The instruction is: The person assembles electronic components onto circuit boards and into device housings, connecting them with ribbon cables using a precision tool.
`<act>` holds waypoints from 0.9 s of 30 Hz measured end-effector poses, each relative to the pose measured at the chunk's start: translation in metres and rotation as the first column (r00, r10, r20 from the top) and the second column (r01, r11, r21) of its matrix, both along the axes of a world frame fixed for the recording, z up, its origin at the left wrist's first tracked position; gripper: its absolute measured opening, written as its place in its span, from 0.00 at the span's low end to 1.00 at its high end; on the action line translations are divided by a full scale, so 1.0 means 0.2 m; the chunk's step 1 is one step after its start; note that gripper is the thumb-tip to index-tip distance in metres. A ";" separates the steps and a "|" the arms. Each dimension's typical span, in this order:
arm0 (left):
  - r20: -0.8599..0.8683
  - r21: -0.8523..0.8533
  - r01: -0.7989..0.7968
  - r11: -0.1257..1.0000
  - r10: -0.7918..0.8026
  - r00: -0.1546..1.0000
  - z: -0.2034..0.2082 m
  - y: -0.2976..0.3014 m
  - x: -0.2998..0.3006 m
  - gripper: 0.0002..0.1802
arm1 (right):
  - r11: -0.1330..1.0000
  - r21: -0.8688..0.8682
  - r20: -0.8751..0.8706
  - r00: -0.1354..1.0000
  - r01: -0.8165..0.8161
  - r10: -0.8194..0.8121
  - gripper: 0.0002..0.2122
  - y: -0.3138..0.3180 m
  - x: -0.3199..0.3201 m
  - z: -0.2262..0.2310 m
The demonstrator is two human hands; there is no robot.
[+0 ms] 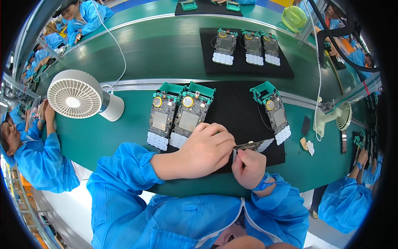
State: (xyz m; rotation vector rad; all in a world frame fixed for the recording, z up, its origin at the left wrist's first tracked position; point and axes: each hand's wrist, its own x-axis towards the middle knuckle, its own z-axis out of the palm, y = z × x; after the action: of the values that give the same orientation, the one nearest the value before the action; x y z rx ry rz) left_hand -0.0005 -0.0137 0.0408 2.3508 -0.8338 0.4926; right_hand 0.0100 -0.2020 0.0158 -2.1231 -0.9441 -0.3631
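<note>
A circuit board (253, 145) is tilted up so that mostly its edge shows, with a white keypad sheet at its right end. My left hand (203, 151) is closed at the board's left end, its fingertips hidden behind the curled fingers. Thumb and bent fingers of my right hand (249, 168) pinch the board's near edge. Under both hands lies a black mat (226, 108). Two boards with green plastic frames, a left one (160, 118) and one beside it (190, 114), lie beyond my left hand. Another framed board (277, 116) with a thin wire rests at the mat's right.
A white fan (74, 97) stands at left, a green fan (336, 116) at right. Beyond a metal rail, a second black mat (248, 68) carries three boards on a green belt (166, 50). Paper scraps (309, 146) lie at right. People in blue work at both sides.
</note>
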 end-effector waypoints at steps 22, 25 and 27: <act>-0.035 0.048 0.030 0.998 -0.028 0.999 0.02 0.01 0.00 0.10 | 0.993 -0.012 0.071 0.991 -0.115 0.115 0.12 -0.02 0.02 0.00; -0.023 0.040 0.025 0.999 -0.024 0.999 0.01 0.01 0.00 0.10 | 0.994 -0.001 0.102 0.989 -0.105 0.105 0.12 -0.01 0.02 -0.01; -0.021 0.038 0.016 0.999 -0.016 1.000 0.01 0.01 0.00 0.10 | 0.994 0.013 0.136 0.985 -0.110 0.107 0.14 -0.01 0.02 -0.02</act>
State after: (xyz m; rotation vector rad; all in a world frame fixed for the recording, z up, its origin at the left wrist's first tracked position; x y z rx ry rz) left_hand -0.0014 -0.0121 0.0429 2.3777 -0.8585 0.4483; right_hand 0.0142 -0.2031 0.0115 -2.0391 -1.1246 -0.4641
